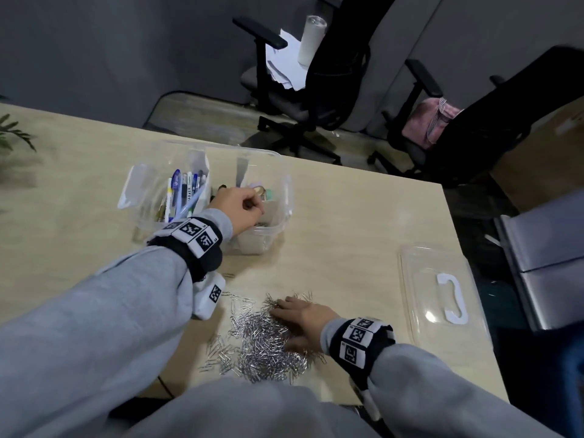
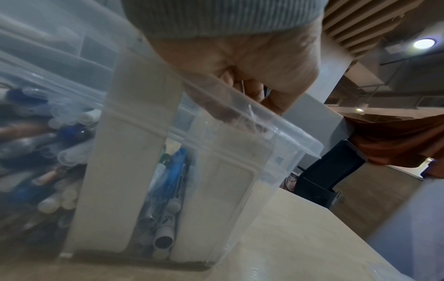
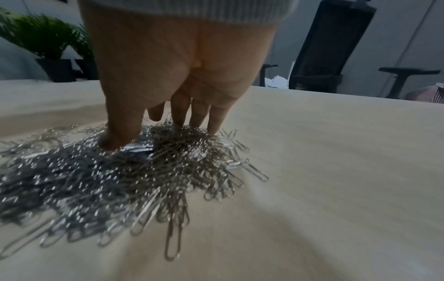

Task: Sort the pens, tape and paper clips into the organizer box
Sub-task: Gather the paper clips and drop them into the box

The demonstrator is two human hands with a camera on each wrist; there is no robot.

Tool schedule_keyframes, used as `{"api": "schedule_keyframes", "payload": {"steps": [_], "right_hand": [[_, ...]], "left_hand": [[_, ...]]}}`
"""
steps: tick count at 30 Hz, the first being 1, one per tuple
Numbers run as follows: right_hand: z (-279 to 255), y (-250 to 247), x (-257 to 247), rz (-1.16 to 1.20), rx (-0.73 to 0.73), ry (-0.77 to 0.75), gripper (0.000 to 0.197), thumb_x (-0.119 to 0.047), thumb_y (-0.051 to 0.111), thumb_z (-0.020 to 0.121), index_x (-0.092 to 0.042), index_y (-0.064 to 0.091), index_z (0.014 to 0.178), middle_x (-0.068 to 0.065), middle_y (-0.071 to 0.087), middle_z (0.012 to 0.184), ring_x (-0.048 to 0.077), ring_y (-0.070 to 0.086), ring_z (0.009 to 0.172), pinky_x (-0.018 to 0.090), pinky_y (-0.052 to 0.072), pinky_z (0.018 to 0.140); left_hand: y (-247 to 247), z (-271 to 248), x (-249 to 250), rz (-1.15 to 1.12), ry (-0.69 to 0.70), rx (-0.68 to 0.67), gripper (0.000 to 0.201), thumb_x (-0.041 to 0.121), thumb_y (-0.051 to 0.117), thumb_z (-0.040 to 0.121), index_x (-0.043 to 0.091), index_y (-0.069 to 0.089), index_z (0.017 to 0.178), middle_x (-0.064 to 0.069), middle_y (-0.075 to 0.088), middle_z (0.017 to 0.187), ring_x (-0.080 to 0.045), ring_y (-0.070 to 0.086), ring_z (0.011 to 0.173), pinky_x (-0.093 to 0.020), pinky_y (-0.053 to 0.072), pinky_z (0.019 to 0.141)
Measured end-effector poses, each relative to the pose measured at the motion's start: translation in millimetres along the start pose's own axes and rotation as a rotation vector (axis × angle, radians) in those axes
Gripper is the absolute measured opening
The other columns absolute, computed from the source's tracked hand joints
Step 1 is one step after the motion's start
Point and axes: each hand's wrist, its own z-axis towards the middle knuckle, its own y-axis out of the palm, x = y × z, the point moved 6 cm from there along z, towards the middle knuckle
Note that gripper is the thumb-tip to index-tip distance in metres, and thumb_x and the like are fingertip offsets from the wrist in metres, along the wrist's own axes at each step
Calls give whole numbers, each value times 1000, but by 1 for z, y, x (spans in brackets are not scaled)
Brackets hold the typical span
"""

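A clear organizer box stands on the tan table. Several pens stand in its left compartment, and a tape roll lies at its back right. My left hand hovers over the near right compartment with its fingers curled; a thin wire clip shows between them in the left wrist view. A few clips lie in that compartment. A big pile of silver paper clips lies near the front edge. My right hand rests on the pile with straight, spread fingers.
The box's clear lid with a white handle lies flat at the right edge of the table. Two office chairs stand beyond the far edge. A plant is at the far left.
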Motion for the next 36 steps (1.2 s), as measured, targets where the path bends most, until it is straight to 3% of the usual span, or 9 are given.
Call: {"api": "schedule_keyframes", "payload": {"steps": [3,7,15,19,22,25,28,32,36], "right_hand": [[-5,5,-2,-36,46,21,62,-29,59,91,-36,29,146,-5,20,158,22,20,145,46,28,115],[-6,-8,-10,-57,172,44,41,-22,54,95,-29,49,135,0,49,140,24,43,131,42,45,103],[10,-15,-4,-23,102,126,19,-7,58,91,-13,65,107,4,67,97,24,64,93,37,54,89],[13,-26,4,16,118,117,26,-6,55,92,-17,67,112,5,71,104,24,65,96,35,53,92],[5,-45,8,123,186,131,23,-14,55,93,-21,71,108,2,73,101,20,66,96,27,49,95],[-10,-67,7,227,281,106,22,-14,56,93,-18,73,108,2,73,105,17,67,98,20,45,98],[-25,-81,6,334,320,85,21,-10,60,89,-15,74,104,3,74,103,15,68,92,9,41,90],[-35,-100,5,632,445,134,15,-9,70,83,-15,77,94,2,75,90,-5,63,63,10,51,79],[-43,-158,-12,1110,696,54,16,3,73,77,-12,77,83,-9,71,66,2,63,61,17,55,73]], "left_hand": [[-1,-1,2,22,6,-4,17,7,58,78,19,67,70,-1,68,72,-24,67,80,-36,55,86],[-1,-3,3,47,-3,8,15,9,58,79,18,68,73,-4,69,75,-25,67,82,-36,54,87],[-1,-2,5,14,-45,40,17,7,55,81,16,65,72,0,66,77,-28,69,76,-37,57,81],[-2,-1,2,-51,-109,60,14,5,55,82,7,67,76,1,67,68,-27,68,67,-36,58,79],[-3,0,-3,-78,-136,86,14,6,55,80,10,67,73,-11,70,67,-26,70,65,-37,57,81],[-1,0,-3,-70,-154,76,12,8,57,81,9,66,74,-10,70,66,-24,70,64,-36,57,81],[-1,1,-2,-83,-166,66,15,7,56,82,11,65,72,-9,70,66,-23,69,63,-35,57,78],[-1,0,0,-145,-190,50,25,-2,48,84,10,63,69,-9,66,68,-22,62,59,-30,55,69],[0,1,-1,-325,-183,52,34,-13,38,85,5,59,67,-12,62,75,-22,54,58,-32,53,62]]}}
